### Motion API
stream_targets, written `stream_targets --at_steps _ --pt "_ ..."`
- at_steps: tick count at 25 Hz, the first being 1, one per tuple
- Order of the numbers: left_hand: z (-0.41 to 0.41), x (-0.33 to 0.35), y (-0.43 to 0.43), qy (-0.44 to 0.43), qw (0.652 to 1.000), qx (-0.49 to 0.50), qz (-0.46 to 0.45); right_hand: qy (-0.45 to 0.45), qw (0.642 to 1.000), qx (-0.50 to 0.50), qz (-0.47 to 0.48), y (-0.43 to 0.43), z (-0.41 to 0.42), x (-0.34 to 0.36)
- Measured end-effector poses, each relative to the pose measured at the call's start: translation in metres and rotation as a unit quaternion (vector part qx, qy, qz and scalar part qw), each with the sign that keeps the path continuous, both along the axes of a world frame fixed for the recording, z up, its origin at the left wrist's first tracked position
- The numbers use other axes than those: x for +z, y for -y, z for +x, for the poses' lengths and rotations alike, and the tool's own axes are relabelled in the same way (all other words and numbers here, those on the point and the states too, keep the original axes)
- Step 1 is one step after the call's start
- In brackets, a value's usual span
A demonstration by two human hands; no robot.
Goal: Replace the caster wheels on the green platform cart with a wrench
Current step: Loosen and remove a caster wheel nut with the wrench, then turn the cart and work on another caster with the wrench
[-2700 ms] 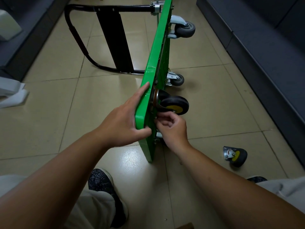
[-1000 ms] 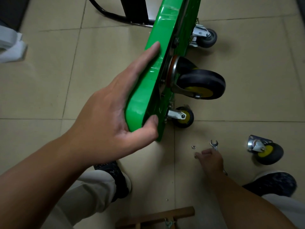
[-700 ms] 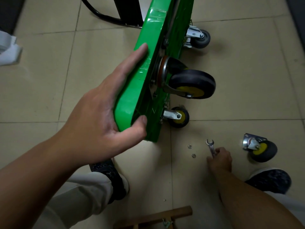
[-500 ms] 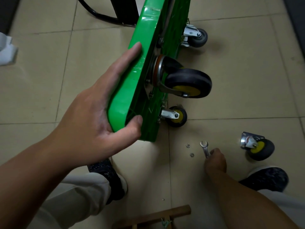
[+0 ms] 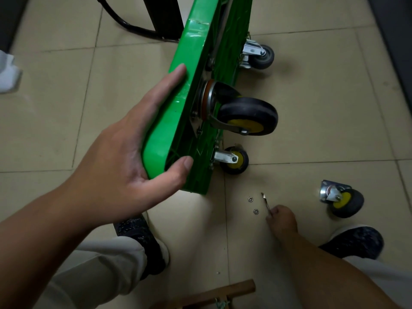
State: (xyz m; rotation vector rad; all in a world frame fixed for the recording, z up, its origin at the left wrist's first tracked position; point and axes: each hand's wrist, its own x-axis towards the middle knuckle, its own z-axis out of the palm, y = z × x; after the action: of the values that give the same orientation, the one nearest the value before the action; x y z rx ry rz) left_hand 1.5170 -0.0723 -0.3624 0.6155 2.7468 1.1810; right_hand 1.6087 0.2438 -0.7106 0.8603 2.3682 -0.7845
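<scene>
Right hand [image 5: 282, 221]: fingers pinch the wrench [image 5: 266, 202] on the floor, its head toward 12 o'clock. Left hand [image 5: 133, 161] clasps the near corner of the green cart [image 5: 196, 63], which stands on edge with a black-and-yellow wheel [image 5: 247, 115] mounted. Two small rings [image 5: 250, 199] lie at the wrench's 9 o'clock, a loose wheel [image 5: 341, 200] at its 3 o'clock.

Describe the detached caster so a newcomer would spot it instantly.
Start at the green platform cart standing on edge on the tiled floor. Right of its near corner, past the right hand holding the wrench, lies the loose caster. Unlike the cart's yellow-hubbed casters, it is attached to nothing.
</scene>
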Motion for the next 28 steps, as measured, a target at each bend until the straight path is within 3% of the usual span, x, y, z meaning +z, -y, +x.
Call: stream_targets --at_steps 9,12,16,21,25,28 --pt "-0.003 0.018 -0.003 0.052 0.998 0.009 0.024 -0.157 0.985 -0.003 -0.069 -0.005 -0.055 0.075" --pt "-0.010 0.033 -0.012 0.100 0.993 0.055 0.042 -0.200 0.972 0.108 -0.059 -0.024 -0.095 0.132" --pt "-0.019 0.039 -0.028 0.087 0.990 0.109 -0.032 -0.266 0.928 0.260 -0.007 -0.045 -0.136 0.245" --pt "-0.026 0.027 -0.049 0.108 0.970 0.216 -0.026 -0.334 0.883 0.328 0.019 -0.037 -0.129 0.365" --pt "-0.029 0.022 -0.044 0.116 0.968 0.216 -0.044 -0.362 0.879 0.312 -0.007 -0.024 -0.121 0.382" --pt "-0.030 0.021 -0.032 0.107 0.971 0.205 -0.053 -0.396 0.850 0.348 0.018 -0.012 -0.141 0.375"
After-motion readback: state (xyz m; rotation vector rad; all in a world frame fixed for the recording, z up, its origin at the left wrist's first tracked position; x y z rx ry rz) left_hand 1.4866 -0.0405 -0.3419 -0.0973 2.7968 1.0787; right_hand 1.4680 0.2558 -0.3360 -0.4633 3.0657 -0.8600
